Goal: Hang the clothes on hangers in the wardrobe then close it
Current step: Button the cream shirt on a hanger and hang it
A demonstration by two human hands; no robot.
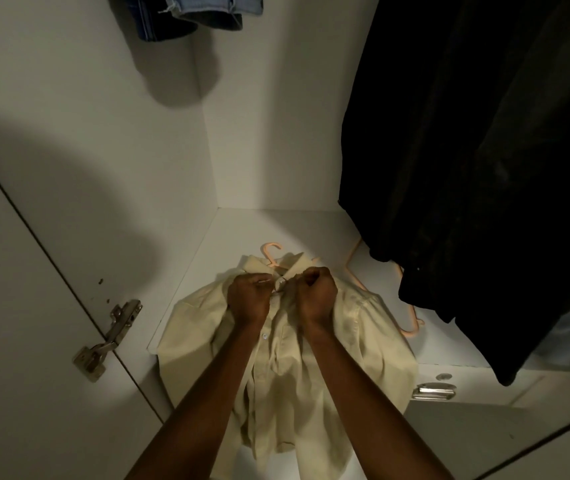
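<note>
A cream button-up shirt (287, 368) lies on the white wardrobe shelf (311, 226), draped over its front edge. A peach plastic hanger (270, 252) sits inside the shirt, its hook sticking out past the collar. My left hand (249, 299) and my right hand (316, 294) meet just below the collar, each pinching the shirt's front edge at the top button. Further buttons run down the placket between my forearms.
Dark garments (477, 150) hang at the right, reaching down over the shelf. Jeans (186, 15) hang at the top. More peach hangers (411, 317) lie on the shelf beside the shirt. The open door with its metal hinge (110, 337) stands at the left; a metal latch (434, 391) sits below the shelf.
</note>
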